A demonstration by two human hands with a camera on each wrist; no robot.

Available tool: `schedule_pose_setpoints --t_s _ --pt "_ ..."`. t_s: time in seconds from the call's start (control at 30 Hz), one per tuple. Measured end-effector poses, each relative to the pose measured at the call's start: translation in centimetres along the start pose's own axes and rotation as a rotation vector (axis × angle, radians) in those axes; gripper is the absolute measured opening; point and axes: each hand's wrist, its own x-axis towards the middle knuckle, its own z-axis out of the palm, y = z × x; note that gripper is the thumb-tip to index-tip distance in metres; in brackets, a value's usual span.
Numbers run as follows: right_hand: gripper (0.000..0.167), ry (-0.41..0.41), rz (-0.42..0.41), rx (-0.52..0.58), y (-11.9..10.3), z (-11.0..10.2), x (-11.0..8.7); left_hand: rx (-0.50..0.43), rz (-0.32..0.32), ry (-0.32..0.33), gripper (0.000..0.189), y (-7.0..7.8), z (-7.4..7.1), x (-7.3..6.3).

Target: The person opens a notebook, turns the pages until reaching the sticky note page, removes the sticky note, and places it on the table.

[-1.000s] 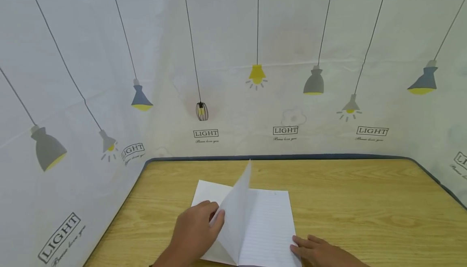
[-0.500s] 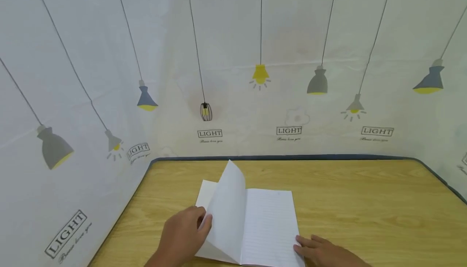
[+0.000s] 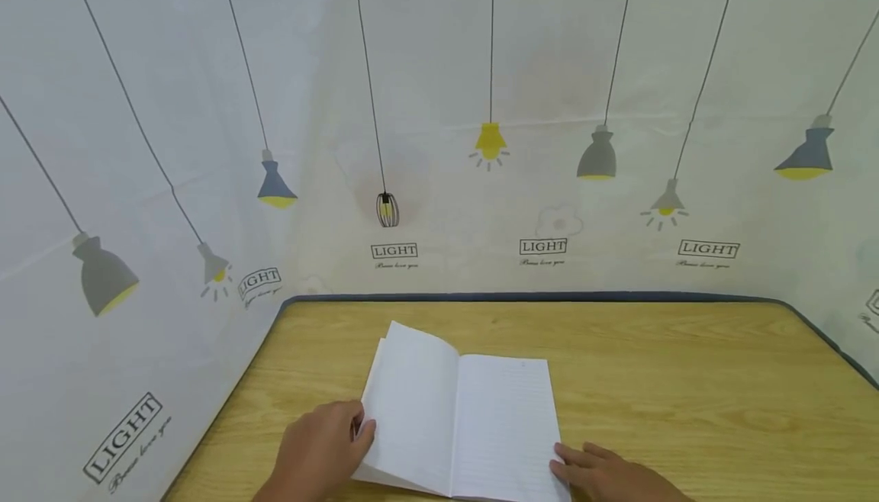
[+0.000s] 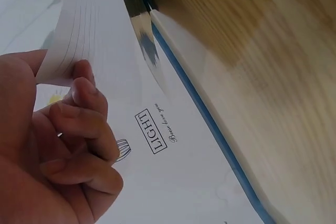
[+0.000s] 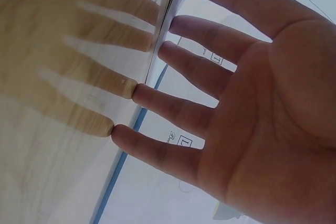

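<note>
An open notebook [image 3: 504, 426] lies on the wooden table, its right page ruled with faint lines. My left hand [image 3: 323, 441] pinches the outer edge of a turned page [image 3: 412, 410] between thumb and forefinger, over the notebook's left side. In the left wrist view that page [image 4: 79, 24] curves up from the pinch, and the other fingers of the hand [image 4: 68, 140] curl in loosely. My right hand [image 3: 604, 471] rests at the notebook's lower right edge. The right wrist view has this hand [image 5: 252, 93] with straight, spread fingers, some touching the notebook's edge and others the glossy tabletop.
The wood-grain table [image 3: 673, 380] stretches away to a dark blue edge [image 3: 536, 296]. Behind it and along both sides hangs white sheeting [image 3: 439, 67] printed with lamps and the word LIGHT.
My left hand has moved left and down with the page, which went from standing upright to lying almost flat over the left side. The right hand stays at the notebook's right edge.
</note>
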Motion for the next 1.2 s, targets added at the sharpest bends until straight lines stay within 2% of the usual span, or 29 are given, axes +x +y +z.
schedule_pose_setpoints --t_s 0.1,0.23,0.3,0.4,0.5,0.67,0.87,0.97,1.03,1.2 --pt "0.07 0.012 -0.017 0.001 0.9 0.6 0.2 0.024 -0.007 -0.033 0.035 -0.4 0.2 0.2" --pt "0.073 0.043 -0.047 -0.009 3.2 2.4 1.0 0.05 -0.042 -0.108 0.037 -0.7 0.3 0.4" --pt "0.074 0.048 -0.053 -0.009 3.5 2.5 1.2 0.054 -0.057 -0.145 0.038 -0.8 0.3 0.4" --pt "0.075 0.036 -0.039 -0.012 2.7 1.9 1.0 0.058 -0.066 -0.181 0.04 -1.1 0.6 0.5" --pt "0.076 0.033 -0.039 -0.027 1.6 1.1 0.5 0.073 -0.049 -0.19 0.04 -1.5 1.1 0.6" --pt "0.075 0.026 -0.054 -0.037 0.0 -0.4 -0.4 0.107 -0.02 -0.173 0.04 -1.8 1.7 0.7" --pt "0.074 0.042 -0.07 -0.056 -0.2 -0.6 -0.8 0.148 0.022 -0.138 0.04 -1.9 2.2 1.0" --pt "0.075 0.047 -0.064 -0.065 0.1 -0.3 -0.6 0.15 0.02 -0.165 0.038 -1.9 2.3 1.2" --pt "0.076 0.05 -0.06 -0.067 0.4 0.0 -0.4 0.148 0.008 -0.205 0.035 -1.9 2.2 1.2" --pt "0.077 0.063 -0.099 -0.082 1.4 0.7 -0.2 0.14 -0.02 -0.281 0.033 -1.8 2.1 1.3"
